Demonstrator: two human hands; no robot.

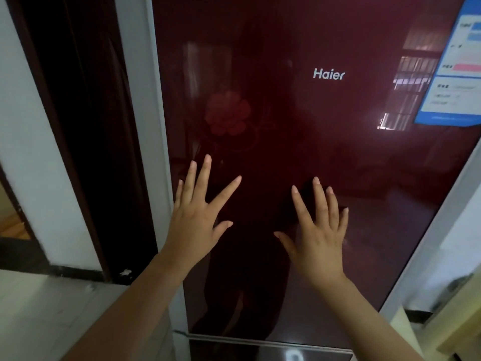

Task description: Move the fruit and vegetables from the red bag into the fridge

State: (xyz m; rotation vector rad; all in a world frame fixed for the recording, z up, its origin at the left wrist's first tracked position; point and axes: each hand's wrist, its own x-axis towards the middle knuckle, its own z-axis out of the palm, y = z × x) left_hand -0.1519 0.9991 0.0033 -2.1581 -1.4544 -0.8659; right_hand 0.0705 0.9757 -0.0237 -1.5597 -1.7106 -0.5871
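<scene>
Left hand [194,220] and right hand [321,237], fingers spread and empty, before the closed Haier fridge door [299,126]. Probable step: opening; next requires gripping the door edge.

A white wall [26,152] is seen at left, edged by a brown door frame [56,131], and a dark opening [91,100] is left beside it. Black skirting [78,272] is set along the wall's foot (a white fleck at one end). Pale floor [46,313] is dimly lit below.
</scene>
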